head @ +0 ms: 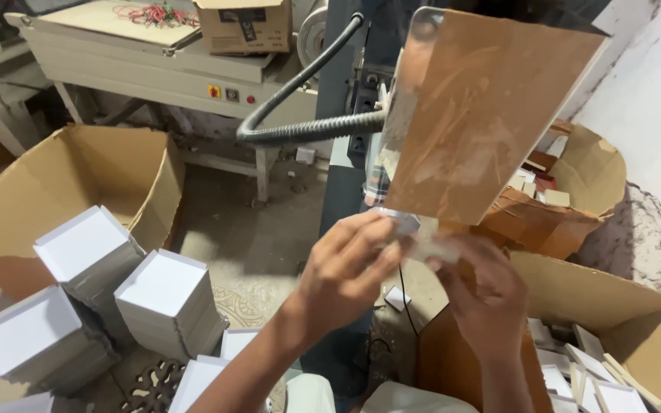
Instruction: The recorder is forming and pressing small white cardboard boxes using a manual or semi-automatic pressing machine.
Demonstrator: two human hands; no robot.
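My left hand [350,268] and my right hand [477,294] meet just below a tilted brown panel [483,107] on a machine. Between the fingertips of both hands is a small white card piece [415,233], blurred by motion. The left hand's fingers pinch its left end; the right hand's fingers touch its right end. A black corrugated hose [307,131] runs from the left to the machine behind the panel.
Stacks of white box trays [164,294] stand at lower left beside a big open carton [101,164]. Another carton [636,329] at lower right holds several white pieces. A torn brown carton [568,206] sits behind the panel. A beige machine [154,61] is at the back.
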